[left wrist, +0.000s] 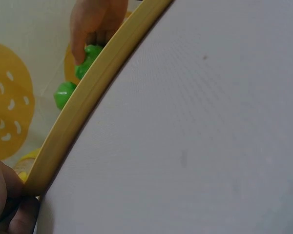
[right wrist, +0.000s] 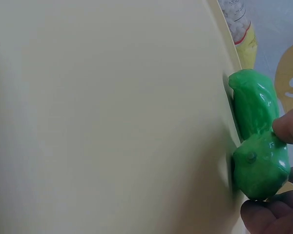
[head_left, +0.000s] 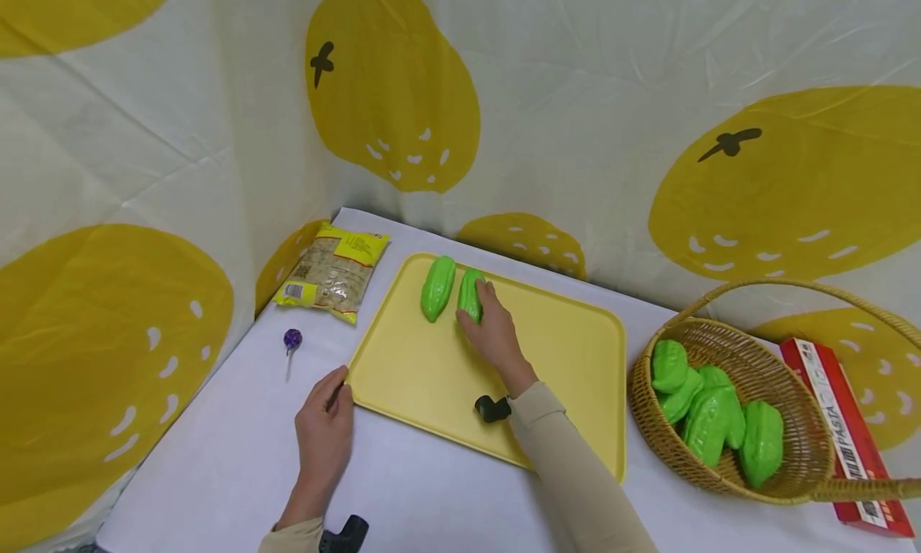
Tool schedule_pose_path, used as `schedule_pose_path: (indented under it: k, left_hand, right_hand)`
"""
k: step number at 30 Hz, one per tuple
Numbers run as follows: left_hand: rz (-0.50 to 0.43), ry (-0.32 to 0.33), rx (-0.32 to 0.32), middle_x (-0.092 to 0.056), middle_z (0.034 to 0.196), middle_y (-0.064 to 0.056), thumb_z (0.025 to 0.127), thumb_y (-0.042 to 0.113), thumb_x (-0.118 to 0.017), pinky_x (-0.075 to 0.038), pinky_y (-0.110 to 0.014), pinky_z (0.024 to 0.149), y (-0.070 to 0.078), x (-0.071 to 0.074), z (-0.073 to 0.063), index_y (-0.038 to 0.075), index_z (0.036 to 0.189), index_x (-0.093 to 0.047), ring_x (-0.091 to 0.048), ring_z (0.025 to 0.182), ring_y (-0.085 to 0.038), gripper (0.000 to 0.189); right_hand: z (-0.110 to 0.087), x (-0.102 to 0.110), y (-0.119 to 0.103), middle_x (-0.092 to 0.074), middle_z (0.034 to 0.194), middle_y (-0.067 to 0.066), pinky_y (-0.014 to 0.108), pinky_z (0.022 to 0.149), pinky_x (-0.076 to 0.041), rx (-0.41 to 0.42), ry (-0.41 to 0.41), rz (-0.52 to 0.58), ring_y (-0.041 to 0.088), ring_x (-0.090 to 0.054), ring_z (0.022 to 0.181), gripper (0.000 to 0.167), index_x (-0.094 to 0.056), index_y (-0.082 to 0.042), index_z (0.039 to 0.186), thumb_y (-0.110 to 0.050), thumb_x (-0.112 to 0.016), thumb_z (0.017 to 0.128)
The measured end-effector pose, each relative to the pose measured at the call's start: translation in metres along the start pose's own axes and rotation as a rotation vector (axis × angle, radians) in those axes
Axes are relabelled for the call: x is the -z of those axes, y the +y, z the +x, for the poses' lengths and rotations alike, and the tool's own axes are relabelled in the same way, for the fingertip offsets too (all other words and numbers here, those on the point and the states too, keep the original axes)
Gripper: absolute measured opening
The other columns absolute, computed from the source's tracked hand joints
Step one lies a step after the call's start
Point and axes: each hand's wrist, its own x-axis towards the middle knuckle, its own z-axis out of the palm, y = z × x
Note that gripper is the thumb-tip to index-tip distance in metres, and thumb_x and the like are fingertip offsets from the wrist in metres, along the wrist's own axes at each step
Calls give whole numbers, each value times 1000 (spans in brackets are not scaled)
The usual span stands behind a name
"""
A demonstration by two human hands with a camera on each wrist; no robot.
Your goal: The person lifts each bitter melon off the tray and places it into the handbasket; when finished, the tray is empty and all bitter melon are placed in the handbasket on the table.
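A person in beige sleeves works at a white surface (head_left: 216, 457). The right hand (head_left: 496, 329) is clamped on a shiny, ridged green vegetable (head_left: 470, 293), its thumb and fingers on opposite sides. The held vegetable is at the far left part of a yellow tray (head_left: 568, 329); whether its underside touches the tray is hard to tell. Just to its left, a second green vegetable (head_left: 437, 288) lies on the tray, its length running from near to far. The left hand (head_left: 325, 429) is clamped on the near left corner of the tray, pinching the rim between thumb and fingers.

To the left of the tray, a purple lollipop (head_left: 291, 340) lies with its stick toward the near side. Beyond it, at the far left, is a yellow and clear bag (head_left: 334, 269) of pale food. On the right, just beside the tray, a wicker basket (head_left: 647, 413) with a tall handle holds several more green vegetables (head_left: 708, 417). A red pasta box (head_left: 867, 441) lies right of the basket. Behind everything hangs a pale cloth (head_left: 561, 73) printed with large yellow fruits.
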Motion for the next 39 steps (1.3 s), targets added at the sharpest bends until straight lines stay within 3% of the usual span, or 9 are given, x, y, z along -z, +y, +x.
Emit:
schedule_pose_path:
  k: [11, 17, 32, 39]
  left_hand:
    - [14, 1, -10, -59, 145, -15, 104, 6, -55, -49, -30, 107, 1, -1, 0, 3, 143, -58, -56, 137, -30, 39]
    - [13, 0, -8, -59, 145, -15, 104, 6, -55, -49, -29, 107, 3, 0, -1, 3, 143, -57, -56, 137, -30, 39]
    - [8, 13, -19, -60, 144, -15, 103, 5, -56, -49, -26, 105, 1, -1, -1, 3, 142, -58, -57, 136, -30, 39]
    - [22, 25, -33, -61, 144, -14, 103, 7, -56, -49, -18, 104, -1, -1, -1, 4, 142, -59, -58, 135, -29, 38]
  right_hand:
    - [-5, 5, 0, -22, 165, 28, 52, 109, -53, 8, 20, 3, 40, -52, 136, 71, -29, -2, 160, -23, -61, 100]
    - [-7, 8, 0, -23, 165, 28, 52, 106, -55, 12, 28, -1, 40, -55, 132, 71, -29, -3, 160, -23, -62, 100]
    - [-14, 16, -6, -24, 166, 24, 52, 109, -52, 13, -4, 25, 39, -49, 139, 72, -28, -5, 161, -28, -61, 102]
    - [-17, 20, -7, -27, 165, 25, 51, 111, -52, 41, 12, 28, 40, -48, 141, 72, -29, -5, 160, -29, -62, 101]
